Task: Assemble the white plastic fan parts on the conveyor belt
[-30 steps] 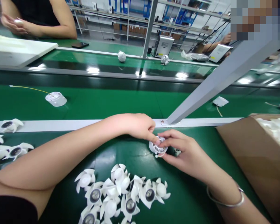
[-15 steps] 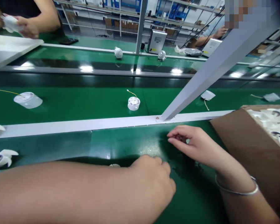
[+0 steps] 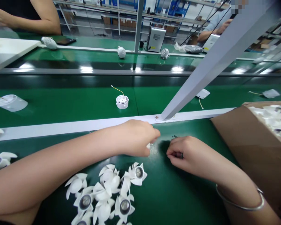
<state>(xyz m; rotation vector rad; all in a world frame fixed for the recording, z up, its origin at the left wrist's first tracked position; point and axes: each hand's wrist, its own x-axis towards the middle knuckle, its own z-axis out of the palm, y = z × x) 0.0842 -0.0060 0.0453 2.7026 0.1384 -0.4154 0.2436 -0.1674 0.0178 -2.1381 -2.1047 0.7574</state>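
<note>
My left hand (image 3: 140,137) reaches over the green bench top, fingers curled down, with a small pale bit showing by the thumb; whether it is gripped or just glare is unclear. To its right, my right hand (image 3: 186,153) is closed in a pinch low over the bench, and whatever lies between its fingertips is hidden. Small dark specks (image 3: 175,136) show just behind the right hand. In front of my left forearm lies a loose group of white fan impellers (image 3: 107,184), some with dark round hubs facing up.
An open cardboard box (image 3: 245,140) of white impellers stands at right. Beyond a white rail (image 3: 61,128), a green belt carries a white round housing (image 3: 122,102) with a yellow wire. A slanted metal post (image 3: 201,72) rises from the rail. Co-workers sit across the line.
My left hand has moved up and away from me, uncovering the impellers. My right hand has come slightly lower, its fingers pinched tighter. The housings on the belt have shifted left. A co-worker has put down a white piece.
</note>
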